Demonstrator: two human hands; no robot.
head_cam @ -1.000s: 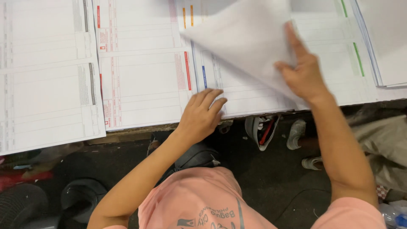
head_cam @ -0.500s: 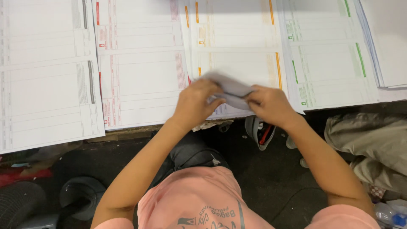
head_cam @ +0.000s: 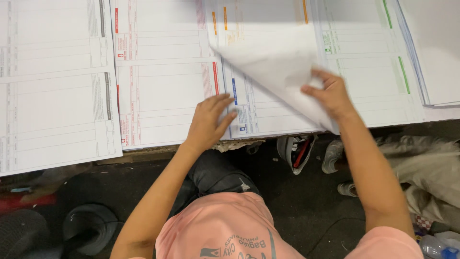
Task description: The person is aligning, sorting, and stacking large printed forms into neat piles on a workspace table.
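My right hand (head_cam: 330, 93) grips the corner of a white printed sheet (head_cam: 282, 72) and holds it lifted and folded back over its stack. Under that sheet lies a form with a blue stripe (head_cam: 258, 112). My left hand (head_cam: 208, 120) rests flat, fingers spread, at the near edge of the blue-striped form, beside the stack with red stripes (head_cam: 163, 72). Several stacks of printed forms lie side by side on the table: grey-striped (head_cam: 52, 86) at left, then red, orange (head_cam: 249, 19) and green (head_cam: 364, 62).
A further pile of plain white sheets (head_cam: 431, 48) sits at the far right. Below the table edge (head_cam: 153, 156) are shoes (head_cam: 297, 151), crumpled cloth (head_cam: 421, 168), a dark round stool base (head_cam: 91, 225) and a bottle (head_cam: 433, 247) on the dark floor.
Half a second ago both hands were together folding a sheet at the table's edge. Now my right hand has lifted a sheet's corner up and my left hand lies flat on the stack.
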